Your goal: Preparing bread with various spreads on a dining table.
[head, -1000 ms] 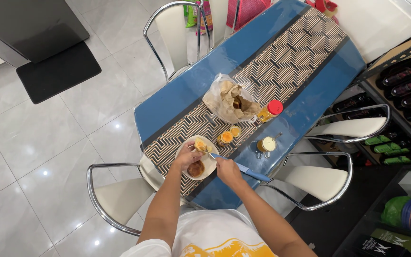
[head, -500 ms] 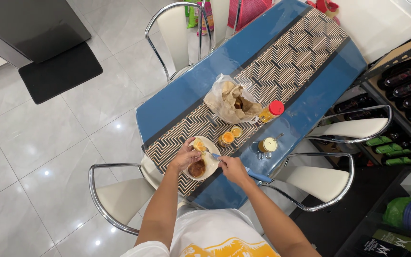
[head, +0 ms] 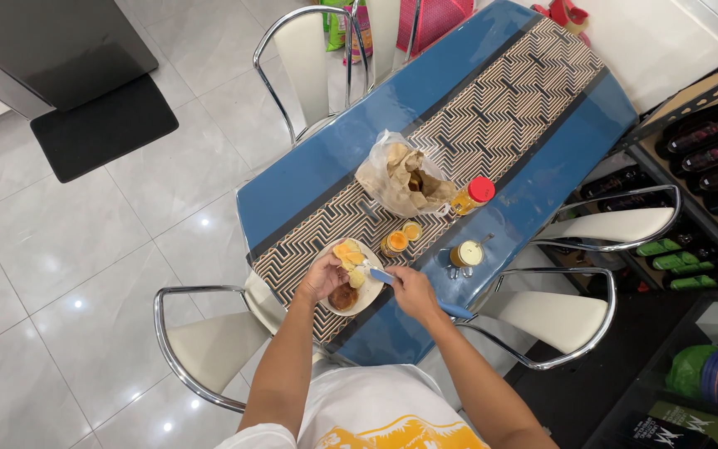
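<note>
Right hand (head: pixel 413 293) is closed around a blue-handled knife (head: pixel 392 279), blade tip over the bread piece (head: pixel 347 252) on the plate (head: pixel 369 293) near the table's (head: pixel 326 158) near end. Left hand (head: pixel 322 276) pinches the bread at the plate's left rim. A brown bun (head: pixel 343 296) lies on the plate too. Just beyond the plate: open jar (head: pixel 393 242) and its lid (head: pixel 411 229); a paper bag (head: pixel 405 176) further up the runner.

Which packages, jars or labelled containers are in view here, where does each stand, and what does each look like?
Clear plastic bag: table middle, crumpled brown paper and buns inside.
Red-lidded jar: right of the bag, amber contents.
Open orange jar: beside the plate, its lid next to it.
Pale-yellow jar: near the table's right edge, utensil inside.
Bottles: dark, on the right-hand rack.
</note>
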